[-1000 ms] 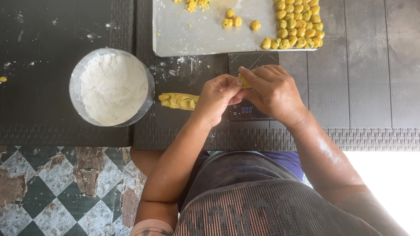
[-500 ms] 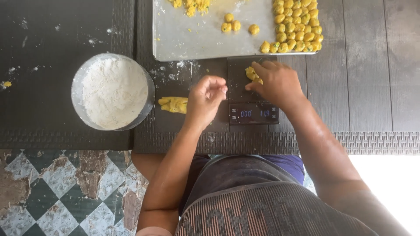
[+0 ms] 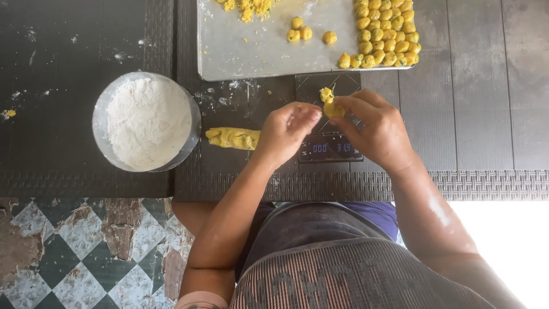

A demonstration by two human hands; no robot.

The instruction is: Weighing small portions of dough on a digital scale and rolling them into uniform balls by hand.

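two dark tables [image 3: 86, 34], perhaps woven-edged

The scale [image 3: 329, 137] sits on the table [image 3: 492, 126], right in front of the person. A small dough piece [image 3: 326, 94] seems to lie on the scale. Behind the scale is the tray [image 3: 257, 51], with dough balls [image 3: 384, 35] in rows at its right end. The dough log [image 3: 233, 138] lies left of the scale. The flour bowl [image 3: 147, 121] stands left of the log.
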